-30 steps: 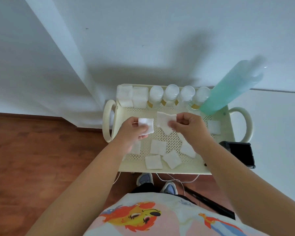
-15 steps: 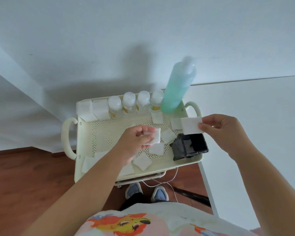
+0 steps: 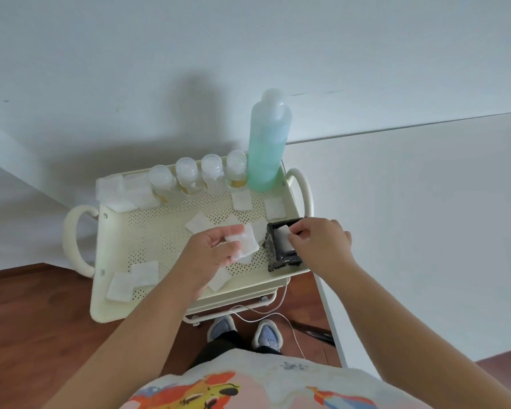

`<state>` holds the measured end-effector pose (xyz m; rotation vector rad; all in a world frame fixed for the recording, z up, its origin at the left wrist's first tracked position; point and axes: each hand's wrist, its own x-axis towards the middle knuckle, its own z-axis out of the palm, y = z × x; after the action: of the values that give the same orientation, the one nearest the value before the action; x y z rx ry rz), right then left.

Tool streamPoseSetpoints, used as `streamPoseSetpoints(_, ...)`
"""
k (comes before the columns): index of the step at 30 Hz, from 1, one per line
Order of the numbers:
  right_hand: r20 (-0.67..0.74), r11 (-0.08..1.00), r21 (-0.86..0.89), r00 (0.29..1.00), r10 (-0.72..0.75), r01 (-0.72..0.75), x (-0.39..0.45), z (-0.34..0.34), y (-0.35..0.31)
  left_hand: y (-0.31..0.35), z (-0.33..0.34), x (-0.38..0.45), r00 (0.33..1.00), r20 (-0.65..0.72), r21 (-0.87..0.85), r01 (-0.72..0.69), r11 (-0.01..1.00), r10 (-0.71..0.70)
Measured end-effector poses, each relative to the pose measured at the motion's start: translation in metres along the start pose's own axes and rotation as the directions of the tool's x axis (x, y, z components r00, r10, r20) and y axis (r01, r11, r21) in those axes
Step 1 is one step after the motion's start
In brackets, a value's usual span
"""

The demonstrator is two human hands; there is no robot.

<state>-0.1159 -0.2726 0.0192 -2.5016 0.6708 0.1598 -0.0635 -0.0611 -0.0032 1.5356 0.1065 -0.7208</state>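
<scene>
A cream perforated tray (image 3: 160,246) on a cart carries several white square cotton pads (image 3: 143,273). My left hand (image 3: 210,255) hovers over the tray's middle and pinches one white pad (image 3: 245,245) between thumb and fingers. At the tray's right edge stands a small black open box (image 3: 279,256). My right hand (image 3: 322,243) reaches into it, pinching another white pad (image 3: 283,239) that sits partly inside the box.
Along the tray's back edge stand several small clear bottles (image 3: 186,175), a tall green bottle (image 3: 267,143) and a stack of pads (image 3: 117,191). A white table (image 3: 425,231) adjoins on the right, a white wall behind. A white cable (image 3: 278,311) hangs below over the wooden floor.
My right hand carried its pad from above the tray's right rim down into the black box. The left hand kept holding its pad over the tray. The camera view shifted.
</scene>
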Motion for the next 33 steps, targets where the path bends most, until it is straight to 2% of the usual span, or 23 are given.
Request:
streamPoseSetpoints(10,-0.07,0.989,-0.101,0.991,-0.116,0.109,0.002,0.016,0.003,-0.01,0.017,-0.004,1.0,-0.007,-0.135,-0.012,0.991,0.011)
streamPoseSetpoints(17,-0.05,0.998,0.003,0.997,-0.061,0.061,0.009,0.01,0.002,-0.014,0.016,-0.01,0.999,-0.022,-0.14,-0.026,0.99,0.023)
streamPoseSetpoints(27,-0.001,0.939,-0.299,0.984,-0.18,0.171,0.009,0.011,-0.001,-0.015,0.016,-0.011,1.0,-0.019,-0.19,-0.017,0.982,0.013)
streamPoseSetpoints(30,0.038,0.946,-0.272,0.984,-0.174,0.178,0.01,0.008,-0.002,-0.014,0.019,-0.009,1.0,-0.018,-0.199,-0.021,0.98,0.017)
streamPoseSetpoints(33,0.014,0.979,-0.131,0.987,-0.157,0.158,0.01,0.007,-0.001,-0.013,0.022,-0.008,1.0,-0.015,-0.19,-0.025,0.982,0.023)
